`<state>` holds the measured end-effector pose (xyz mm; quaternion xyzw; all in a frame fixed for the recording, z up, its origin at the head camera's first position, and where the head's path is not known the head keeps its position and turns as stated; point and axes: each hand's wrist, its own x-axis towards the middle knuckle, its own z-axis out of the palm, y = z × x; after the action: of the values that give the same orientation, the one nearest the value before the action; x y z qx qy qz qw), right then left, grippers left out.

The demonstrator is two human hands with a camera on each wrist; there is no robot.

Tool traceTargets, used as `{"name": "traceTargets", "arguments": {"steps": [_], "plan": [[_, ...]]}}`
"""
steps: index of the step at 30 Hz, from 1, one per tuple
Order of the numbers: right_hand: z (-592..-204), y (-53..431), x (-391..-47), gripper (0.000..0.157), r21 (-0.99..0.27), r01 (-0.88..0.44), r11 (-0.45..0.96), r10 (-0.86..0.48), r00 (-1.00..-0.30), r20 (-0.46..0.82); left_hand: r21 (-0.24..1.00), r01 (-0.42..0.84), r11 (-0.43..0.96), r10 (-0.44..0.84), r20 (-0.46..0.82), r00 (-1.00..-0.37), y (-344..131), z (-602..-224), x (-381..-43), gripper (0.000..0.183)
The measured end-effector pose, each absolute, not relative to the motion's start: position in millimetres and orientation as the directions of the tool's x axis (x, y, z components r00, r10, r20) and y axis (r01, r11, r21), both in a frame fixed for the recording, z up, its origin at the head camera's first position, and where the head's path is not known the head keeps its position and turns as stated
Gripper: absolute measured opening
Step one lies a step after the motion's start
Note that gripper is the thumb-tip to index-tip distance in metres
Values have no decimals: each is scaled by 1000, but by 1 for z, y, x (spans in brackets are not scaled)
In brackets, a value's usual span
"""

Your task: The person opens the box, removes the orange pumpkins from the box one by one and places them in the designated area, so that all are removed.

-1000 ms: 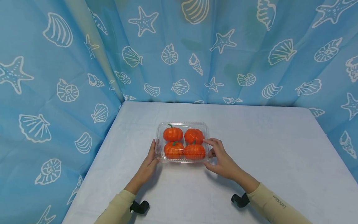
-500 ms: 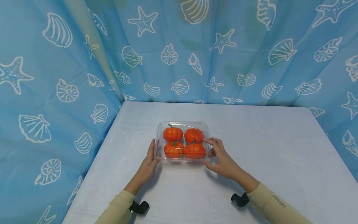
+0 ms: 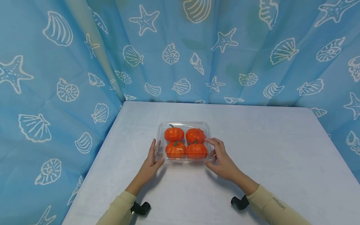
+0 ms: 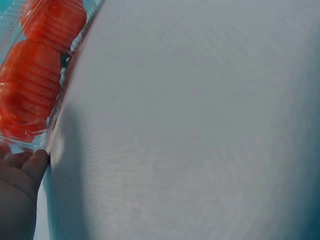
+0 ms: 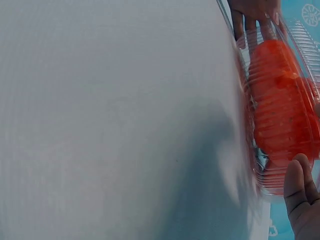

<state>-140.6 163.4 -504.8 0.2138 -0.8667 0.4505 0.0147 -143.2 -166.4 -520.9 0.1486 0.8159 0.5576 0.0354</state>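
A clear plastic clamshell container (image 3: 184, 125) lies on the table with its lid down. Inside sit several small orange pumpkins (image 3: 196, 151) with green stems, in two rows. My left hand (image 3: 148, 165) holds the container's left side, its fingers along the wall and the thumb at the front corner. On the opposite side, my right hand (image 3: 223, 162) grips the right wall with bent fingers, thumb near the front right corner. The left wrist view catches the pumpkins (image 4: 31, 85) through the ribbed wall. In the right wrist view, fingertips (image 5: 294, 177) lie against the container's end.
A white cloth covers the table (image 3: 267, 150). Blue curtains (image 3: 239, 62) with shell and starfish prints hang behind it and at its sides. A black wrist camera (image 3: 141, 208) is strapped at the left wrist, another camera (image 3: 239, 203) at the right.
My left thumb has shifted inward along the container's front edge. The right hand has moved only slightly. The container and pumpkins stay almost where they were.
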Motion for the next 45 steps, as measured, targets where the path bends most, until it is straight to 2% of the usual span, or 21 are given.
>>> {"name": "traceTargets", "arguments": {"steps": [13,24,45], "plan": [[-508,157,-141,85,-788,-370,493,-319,-919,232,946,180,269,306,93,-947,-167,-523,-146,85],[-514,155,-141,78,-734,-404,547,-316,-911,266,941,183,285,301,93,-949,-167,-524,-147,84],[-519,153,-142,69,-708,-444,549,-326,-894,309,940,170,296,293,80,-953,-166,-523,-147,82]]}}
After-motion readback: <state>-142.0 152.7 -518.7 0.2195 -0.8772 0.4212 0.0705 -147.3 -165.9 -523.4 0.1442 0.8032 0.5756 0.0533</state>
